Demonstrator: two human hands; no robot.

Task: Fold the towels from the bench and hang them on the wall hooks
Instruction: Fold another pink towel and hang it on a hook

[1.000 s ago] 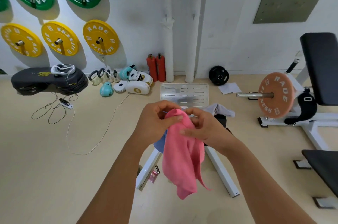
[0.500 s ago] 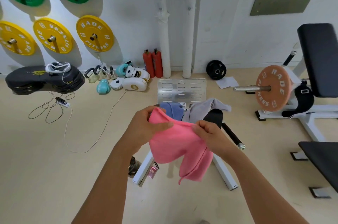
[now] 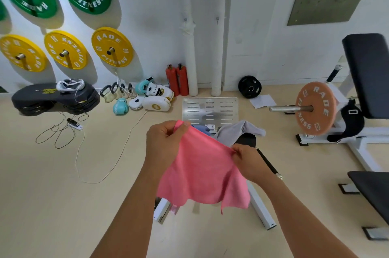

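Observation:
A pink towel [image 3: 202, 171] hangs spread between my hands above the bench. My left hand [image 3: 163, 142] grips its upper left corner, and my right hand [image 3: 247, 159] pinches the opposite corner lower to the right. Behind the pink cloth, a grey towel [image 3: 237, 131] and a bit of a blue towel [image 3: 202, 128] lie on the black bench pad [image 3: 248, 138]. Two small wall hooks [image 3: 185, 19] sit on the white wall by the pipes. The bench's white legs [image 3: 261, 209] show below the towel.
Yellow and green weight plates [image 3: 112, 47] hang on the left wall. Boxing gloves and pads [image 3: 151, 97], red extinguishers [image 3: 177, 79] and cables [image 3: 63, 133] lie on the floor. A barbell with an orange plate [image 3: 315, 108] and black benches [image 3: 368, 74] stand at right.
My hands have drawn apart, opening the pink towel from a bunched fold into a spread sheet. The grey and blue towels on the bench have come into sight behind it.

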